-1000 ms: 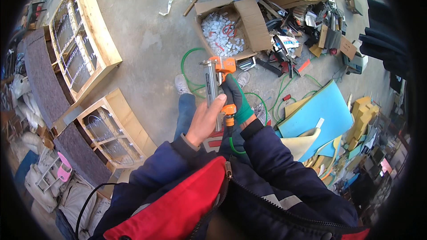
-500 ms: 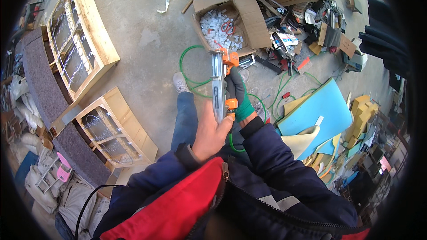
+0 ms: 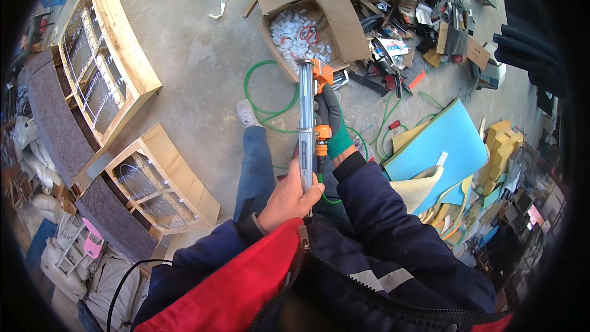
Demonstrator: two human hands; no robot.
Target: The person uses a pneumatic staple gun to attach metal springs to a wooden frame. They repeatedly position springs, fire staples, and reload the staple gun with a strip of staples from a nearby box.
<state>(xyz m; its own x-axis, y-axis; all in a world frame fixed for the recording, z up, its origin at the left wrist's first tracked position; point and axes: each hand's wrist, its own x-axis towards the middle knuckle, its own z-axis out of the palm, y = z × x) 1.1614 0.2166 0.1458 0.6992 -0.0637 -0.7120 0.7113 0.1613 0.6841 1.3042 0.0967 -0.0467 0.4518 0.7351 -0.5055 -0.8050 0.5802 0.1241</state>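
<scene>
A pneumatic staple gun (image 3: 322, 74) with orange end parts points away from me in front of my body. Its long silver magazine (image 3: 306, 107) runs along the left side. My right hand (image 3: 336, 124), in a green and dark grey glove, is wrapped round the gun's handle. With bare fingers, my left hand (image 3: 287, 198) is closed round the near end of the magazine, its thumb on the right side. A green air hose (image 3: 322, 179) leads down from the fitting at the gun's near end. My palm hides part of the magazine's near end.
Beyond the gun stands an open cardboard box (image 3: 345, 21) holding small white pieces. Wooden frames with springs (image 3: 140, 79) stand at left. Scrap (image 3: 393, 55) lies far right; blue foam (image 3: 445, 147) is at right. Green hose loops (image 3: 247, 89) across the floor.
My left hand has slid back toward me along the magazine, and a longer stretch of silver shows. The gun has turned a little more upright in view, with my right hand still on its handle.
</scene>
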